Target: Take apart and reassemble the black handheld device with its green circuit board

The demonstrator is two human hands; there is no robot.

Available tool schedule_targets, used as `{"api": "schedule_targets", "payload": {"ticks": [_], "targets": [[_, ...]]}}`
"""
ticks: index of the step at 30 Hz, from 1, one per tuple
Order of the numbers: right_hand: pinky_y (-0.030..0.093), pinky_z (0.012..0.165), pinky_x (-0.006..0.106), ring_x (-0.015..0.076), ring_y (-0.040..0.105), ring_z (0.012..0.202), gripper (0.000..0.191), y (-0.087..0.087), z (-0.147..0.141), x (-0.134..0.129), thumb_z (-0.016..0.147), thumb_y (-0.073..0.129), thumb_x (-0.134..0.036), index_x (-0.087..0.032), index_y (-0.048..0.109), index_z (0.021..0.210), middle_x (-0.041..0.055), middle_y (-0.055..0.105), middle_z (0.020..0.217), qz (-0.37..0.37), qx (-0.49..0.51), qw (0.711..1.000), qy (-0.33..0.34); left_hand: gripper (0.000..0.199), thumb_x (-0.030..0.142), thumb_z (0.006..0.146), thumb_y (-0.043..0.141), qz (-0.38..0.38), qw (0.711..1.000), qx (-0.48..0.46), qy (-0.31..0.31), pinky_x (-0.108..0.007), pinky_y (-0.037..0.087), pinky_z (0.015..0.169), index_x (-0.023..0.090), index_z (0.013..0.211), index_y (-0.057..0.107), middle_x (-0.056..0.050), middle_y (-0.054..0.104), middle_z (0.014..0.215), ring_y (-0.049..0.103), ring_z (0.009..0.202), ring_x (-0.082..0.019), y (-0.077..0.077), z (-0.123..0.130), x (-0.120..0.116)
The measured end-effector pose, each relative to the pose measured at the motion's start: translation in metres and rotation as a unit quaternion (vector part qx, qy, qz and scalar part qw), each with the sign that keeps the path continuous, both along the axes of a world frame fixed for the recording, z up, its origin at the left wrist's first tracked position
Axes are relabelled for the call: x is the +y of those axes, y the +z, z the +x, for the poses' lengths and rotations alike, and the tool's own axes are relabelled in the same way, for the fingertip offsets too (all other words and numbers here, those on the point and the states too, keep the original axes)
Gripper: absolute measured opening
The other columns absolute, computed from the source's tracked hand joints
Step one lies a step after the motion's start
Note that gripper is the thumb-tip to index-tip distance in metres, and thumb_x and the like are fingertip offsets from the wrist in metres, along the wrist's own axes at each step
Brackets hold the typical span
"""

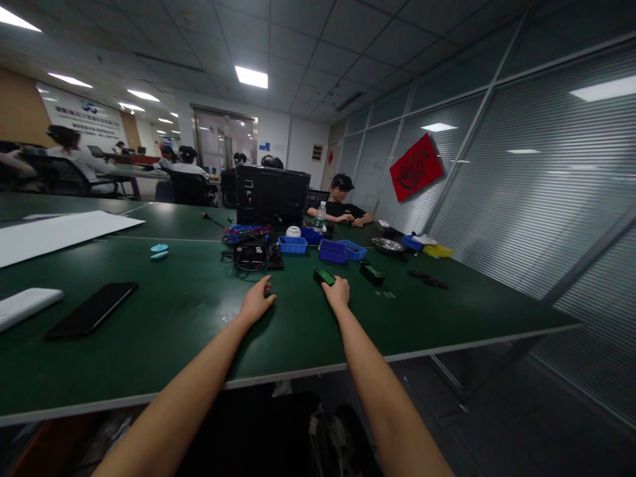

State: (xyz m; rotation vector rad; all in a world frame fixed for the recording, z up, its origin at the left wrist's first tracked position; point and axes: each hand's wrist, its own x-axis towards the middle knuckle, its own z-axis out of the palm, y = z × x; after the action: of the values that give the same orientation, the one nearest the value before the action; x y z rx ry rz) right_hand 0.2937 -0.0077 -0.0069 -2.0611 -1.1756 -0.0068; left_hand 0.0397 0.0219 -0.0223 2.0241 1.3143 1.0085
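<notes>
- Right hand [338, 292]: its fingers touch the near end of a green-topped black box [323, 274]; whether they grip it, I cannot tell.
- Left hand [256, 301]: fingers open and loosely parted over the tabletop [298, 334], left of that box.
- To the right lies a second box [372, 273], near small clear pieces [389, 295].
- Beyond stand blue trays [332, 250] and a black monitor [271, 193].

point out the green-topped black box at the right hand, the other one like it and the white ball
Green-topped black box [324, 275] at the right hand [338, 290]: head view, on its green top.
Other green-topped box [373, 272]: head view, on its green top.
White ball [293, 232]: head view, on its visible front.
</notes>
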Motion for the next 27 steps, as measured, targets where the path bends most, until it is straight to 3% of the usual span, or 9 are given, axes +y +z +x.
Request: {"api": "schedule_targets", "payload": {"ticks": [5, 9, 13, 22, 27], "targets": [[0.038, 0.08, 0.04, 0.03, 0.049, 0.1, 0.044, 0.002, -0.003, -0.005, 0.07, 0.059, -0.032, -0.013, 0.052, 0.109, 0.0192, 0.049, 0.107, -0.009, -0.058, 0.998, -0.036, 0.062, 0.022, 0.07, 0.058, 0.004, 1.0, 0.006, 0.004, -0.029, 0.044, 0.088, 0.019, 0.129, 0.036, -0.006, 0.058, 0.11, 0.057, 0.095, -0.015, 0.0, 0.001, 0.0], [0.037, 0.08, 0.037, 0.0275, 0.048, 0.1, 0.044, 0.003, -0.017, -0.008, 0.07, 0.059, -0.025, -0.015, 0.047, 0.111, 0.0166, 0.047, 0.107, -0.021, -0.12, 0.993, -0.007, 0.062, 0.022, 0.07, 0.058, 0.004, 1.0, 0.018, 0.008, -0.03, 0.044, 0.088, 0.019, 0.129, 0.037, -0.006, 0.058, 0.109, 0.057, 0.095, -0.015, 0.0, 0.001, 0.001], [0.038, 0.077, 0.035, 0.0266, 0.048, 0.098, 0.045, 0.003, -0.029, -0.011, 0.069, 0.062, -0.032, -0.018, 0.048, 0.109, 0.014, 0.047, 0.108, -0.024, -0.172, 0.984, 0.034, 0.061, 0.023, 0.07, 0.058, 0.012, 1.0, 0.017, 0.005, -0.028, 0.045, 0.086, 0.019, 0.128, 0.038, -0.006, 0.059, 0.108, 0.058, 0.094, -0.015, -0.002, 0.001, 0.002], [0.036, 0.078, 0.036, 0.0265, 0.05, 0.096, 0.048, 0.004, -0.034, -0.01, 0.076, 0.054, -0.032, -0.017, 0.042, 0.12, 0.016, 0.053, 0.106, -0.06, -0.146, 0.985, 0.066, 0.059, 0.025, 0.07, 0.058, 0.022, 0.999, 0.023, 0.003, -0.026, 0.046, 0.083, 0.018, 0.127, 0.04, -0.005, 0.06, 0.105, 0.058, 0.089, -0.014, -0.001, 0.0, 0.001], [0.033, 0.082, 0.04, 0.0274, 0.046, 0.099, 0.046, 0.006, -0.038, -0.014, 0.076, 0.053, -0.023, -0.018, 0.042, 0.121, 0.0152, 0.053, 0.109, -0.028, -0.196, 0.975, 0.1, 0.058, 0.025, 0.07, 0.057, 0.023, 1.0, 0.022, 0.003, -0.026, 0.046, 0.083, 0.018, 0.126, 0.041, -0.005, 0.06, 0.104, 0.058, 0.089, -0.014, 0.0, 0.0, 0.001]]}}
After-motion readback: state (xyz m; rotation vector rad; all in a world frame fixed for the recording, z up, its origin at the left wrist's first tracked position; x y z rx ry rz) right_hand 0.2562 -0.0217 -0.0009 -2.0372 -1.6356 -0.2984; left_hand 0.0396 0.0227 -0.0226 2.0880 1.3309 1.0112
